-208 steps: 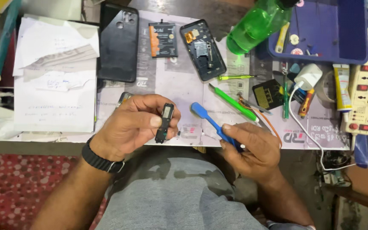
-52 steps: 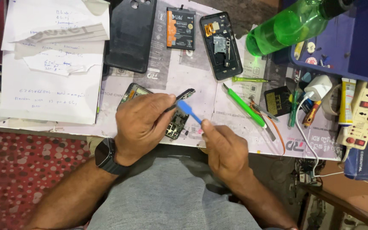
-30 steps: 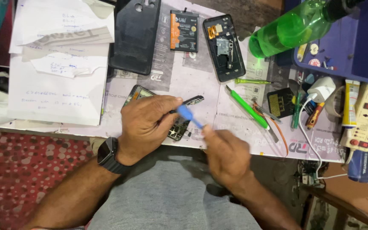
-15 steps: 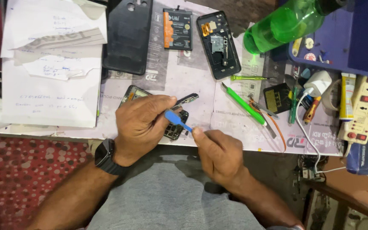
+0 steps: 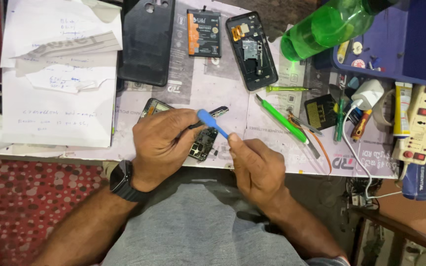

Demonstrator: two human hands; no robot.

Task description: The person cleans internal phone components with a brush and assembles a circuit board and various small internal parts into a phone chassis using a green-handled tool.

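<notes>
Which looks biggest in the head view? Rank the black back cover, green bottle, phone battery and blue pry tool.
1. black back cover
2. green bottle, partly cut off by the frame, so unsure against the cover
3. phone battery
4. blue pry tool, partly hidden in the right hand

The left hand (image 5: 166,143) covers most of the circuit board (image 5: 204,143) in its grip, so the hold itself stays unseen. Far right of the grip, the power strip (image 5: 422,120) is cut by the frame edge; the green bottle (image 5: 329,27) loses its top likewise.
</notes>
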